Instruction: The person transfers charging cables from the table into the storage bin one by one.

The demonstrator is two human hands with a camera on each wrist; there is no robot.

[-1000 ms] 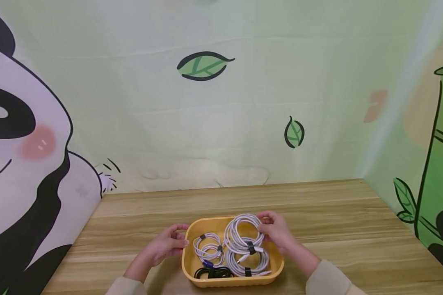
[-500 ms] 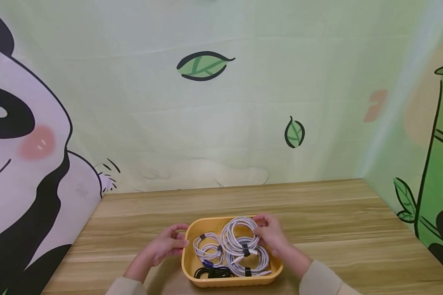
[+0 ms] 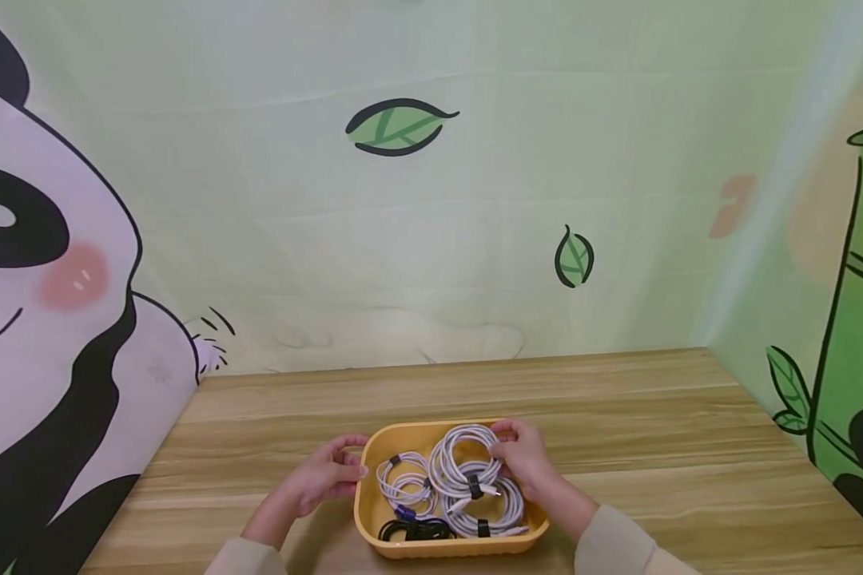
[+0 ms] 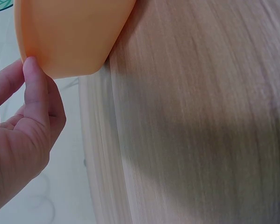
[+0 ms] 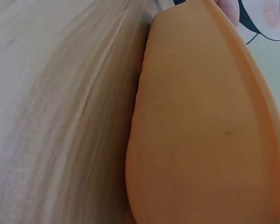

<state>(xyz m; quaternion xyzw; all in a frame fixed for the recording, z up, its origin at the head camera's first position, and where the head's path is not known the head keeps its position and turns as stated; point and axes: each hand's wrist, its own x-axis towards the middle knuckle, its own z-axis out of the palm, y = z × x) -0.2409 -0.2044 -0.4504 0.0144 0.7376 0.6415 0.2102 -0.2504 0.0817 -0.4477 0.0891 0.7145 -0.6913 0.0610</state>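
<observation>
A yellow plastic bin point(image 3: 467, 548) holds several coiled cables. My left hand point(image 3: 325, 479) pinches its left rim; in the left wrist view the fingertips meet at the rim of the bin point(image 4: 79, 32). My right hand point(image 3: 526, 459) reaches over the back right corner and pinches the right side of a white coiled cable point(image 3: 442, 471) with a black strap. That coil overlaps a second white coil point(image 3: 514, 511) lying in the bin. In the right wrist view the bin's outer wall point(image 5: 200, 116) fills the middle, and the right hand is out of sight.
Left in the bin lies a thinner white cable coil point(image 3: 383, 483) with a blue connector point(image 3: 405, 513). A black cable bundle point(image 3: 431, 529) sits at its front. Beneath is a wooden table point(image 3: 273, 399), backed by a printed cloth point(image 3: 475, 200) with a panda and leaves.
My right hand has shifted left and slightly down with the white coil, which now sits lower over the second coil. The left hand has stayed at the rim.
</observation>
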